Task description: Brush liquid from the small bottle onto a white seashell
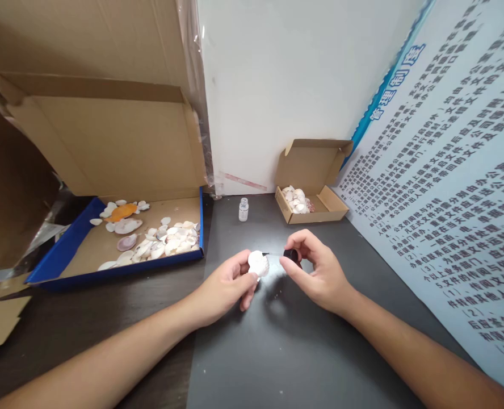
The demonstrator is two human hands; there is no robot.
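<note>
Between the thumb and fingers of my left hand (230, 281) are white seashells (259, 264); they look like two pieces set against each other. My right hand (315, 270) pinches a black bottle cap (292, 255). From the cap a thin clear stem with a dark brush tip (265, 254) points left and reaches the upper edge of the shells; whether it touches them I cannot tell. Beyond my hands a small clear bottle (244, 209) with a white label stands upright without a cap.
At left, an open blue-edged cardboard box (79, 258) holds many shells, including an orange one (122, 212). A smaller open cardboard box (320, 216) with shells stands back right. A white board (252, 102) rises behind, and a printed panel (456, 187) slants along the right.
</note>
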